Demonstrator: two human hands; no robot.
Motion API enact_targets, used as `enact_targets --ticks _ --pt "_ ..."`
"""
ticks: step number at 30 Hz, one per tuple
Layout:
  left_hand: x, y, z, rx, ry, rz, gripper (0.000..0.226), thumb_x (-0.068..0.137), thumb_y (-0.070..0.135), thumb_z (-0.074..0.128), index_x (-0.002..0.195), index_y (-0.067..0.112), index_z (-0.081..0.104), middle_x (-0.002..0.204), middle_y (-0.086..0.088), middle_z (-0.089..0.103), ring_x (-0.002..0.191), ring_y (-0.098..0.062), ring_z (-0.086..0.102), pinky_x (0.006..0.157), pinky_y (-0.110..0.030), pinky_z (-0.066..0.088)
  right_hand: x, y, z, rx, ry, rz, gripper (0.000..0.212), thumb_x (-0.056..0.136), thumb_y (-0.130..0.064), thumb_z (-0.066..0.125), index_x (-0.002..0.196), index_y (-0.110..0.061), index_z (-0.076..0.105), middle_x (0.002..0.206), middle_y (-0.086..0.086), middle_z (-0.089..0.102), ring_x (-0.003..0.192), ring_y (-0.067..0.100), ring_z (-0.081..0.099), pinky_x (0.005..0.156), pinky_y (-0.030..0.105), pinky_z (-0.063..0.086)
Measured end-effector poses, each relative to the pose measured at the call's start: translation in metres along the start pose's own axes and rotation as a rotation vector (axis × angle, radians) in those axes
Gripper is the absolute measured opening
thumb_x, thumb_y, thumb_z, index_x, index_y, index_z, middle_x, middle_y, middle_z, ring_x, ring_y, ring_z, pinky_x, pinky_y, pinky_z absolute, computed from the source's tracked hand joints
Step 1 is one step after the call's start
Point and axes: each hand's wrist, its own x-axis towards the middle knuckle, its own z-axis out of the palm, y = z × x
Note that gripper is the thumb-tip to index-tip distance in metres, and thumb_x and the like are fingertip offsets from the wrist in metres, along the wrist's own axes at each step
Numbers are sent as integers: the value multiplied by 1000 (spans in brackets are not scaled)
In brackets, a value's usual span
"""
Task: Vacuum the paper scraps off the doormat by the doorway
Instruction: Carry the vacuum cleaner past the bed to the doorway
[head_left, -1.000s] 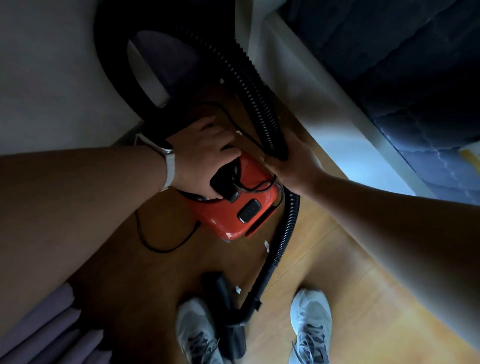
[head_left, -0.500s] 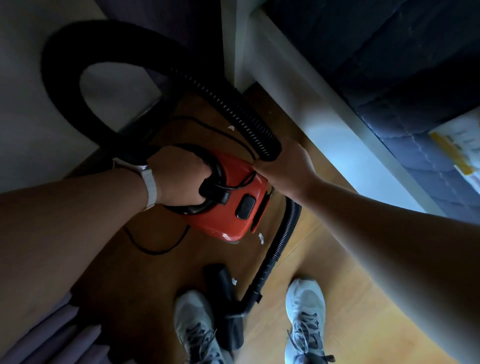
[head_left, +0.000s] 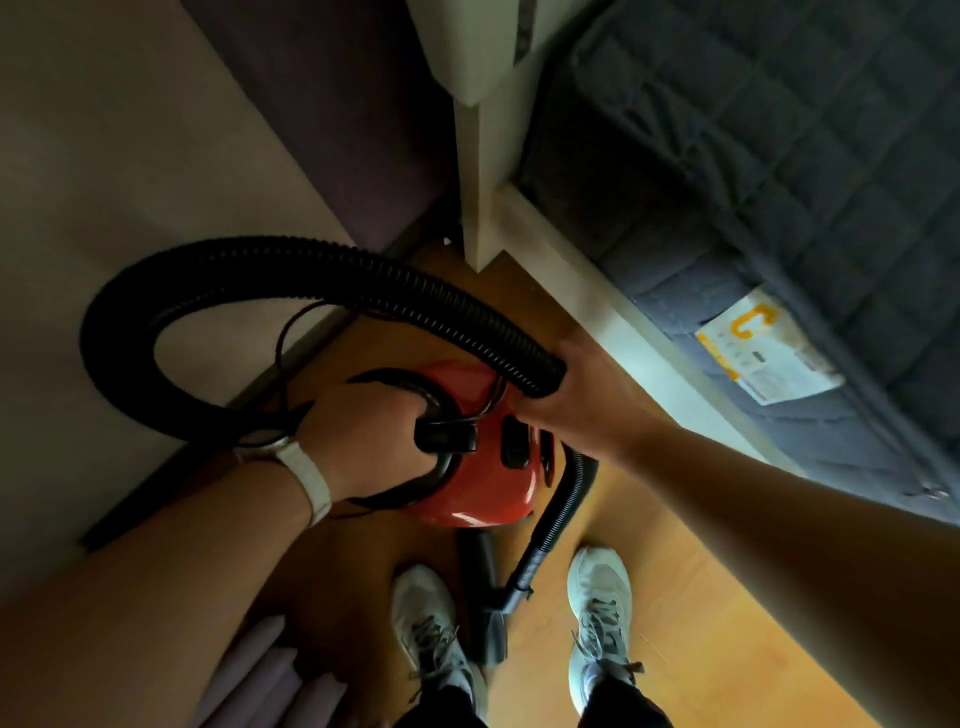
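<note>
- Red glossy plastic canister vacuum cleaner (head_left: 485, 493) sits low over the orange-brown wooden floor (head_left: 675, 649), just ahead of the person's feet; whether it touches the boards cannot be told.
- Left hand (head_left: 363, 441), with a white watch strap (head_left: 307, 475) on its wrist, has its fingers curled round the vacuum cleaner's black loop handle (head_left: 400, 378).
- Right hand (head_left: 579, 410), at the vacuum cleaner's right side, grips the end of the black ribbed hose (head_left: 311, 260), fingers wrapped about it.
- From that grip the hose arches up and over to the left of the vacuum cleaner in a wide loop.
- A thin black cord (head_left: 283, 358) hangs over the vacuum cleaner's top.
- Below the vacuum cleaner, a black wand (head_left: 543, 556) slants down to a black floor nozzle (head_left: 475, 558), between two pale grey laced trainers (head_left: 431, 623).
- Right of the vacuum cleaner runs a white bed frame (head_left: 571, 280) bearing a dark quilted mattress (head_left: 779, 156) with a white-and-orange label (head_left: 763, 358).
</note>
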Motion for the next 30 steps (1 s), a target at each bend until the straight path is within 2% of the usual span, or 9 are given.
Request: enact_targets --ticks 2,4,6,8,13,16,22,26,30 --pt "-21 11 -22 -23 17 -12 24 85 37 61 70 19 58 65 2 61 61 -16 59 60 -34 52 -24 -13 -8 -9 -20 -7 38 74 -32 80 107 -23 64 109 0 50 89 11 55 61 14 40" --pt "-40 21 -44 -54 34 -5 25 87 37 60 69 20 56 67 2 60 63 -16 59 65 -37 54 -46 -27 -20 18 -50 -16 40 77 -28 78 115 -26 66 110 -3 51 92 12 56 66 14 41" --pt "-59 31 -65 -44 59 10 25 87 37 59 67 23 54 67 3 60 65 -17 58 67 -37 53 -67 -40 -36 75 -38 3 21 80 -22 76 95 -33 65 86 -5 61 74 9 61 61 17 44" --pt "-75 40 -82 6 70 23 25 88 38 58 69 22 55 69 2 60 66 -17 58 67 -35 53 -85 -52 -48 90 -14 6 24 82 -19 75 79 -36 58 70 -9 62 62 4 60 56 15 46" --pt "-119 56 -121 60 59 53 31 89 41 57 64 22 51 65 2 59 60 -16 57 59 -33 49 -125 -88 -75 71 80 29 21 76 -29 77 74 -26 57 62 -7 60 57 9 58 56 27 46" --pt "-150 67 -143 80 34 55 32 88 40 56 63 23 46 66 2 58 62 -17 58 58 -33 47 -156 -111 -94 76 115 17 22 75 -28 77 70 -24 56 56 -8 55 48 2 52 50 22 42" --pt "-217 99 -191 124 18 43 26 84 41 56 66 24 48 69 2 59 65 -16 58 58 -33 46 -228 -159 -149 -26 -32 -80 38 76 -25 82 98 -21 52 87 -5 60 77 13 61 59 22 45" --pt "-258 129 -226 136 87 85 28 84 42 56 63 27 44 68 4 57 66 -16 57 52 -29 35 -275 -180 -195 -39 15 -121 41 74 -25 84 100 -20 53 90 -4 60 78 9 57 63 27 46" --pt "-294 168 -266 167 198 149 28 83 45 56 66 24 48 64 2 52 62 -18 54 55 -33 38 -326 -196 -232 191 125 -87 30 76 -16 85 99 -13 67 82 1 67 74 12 64 72 34 55"
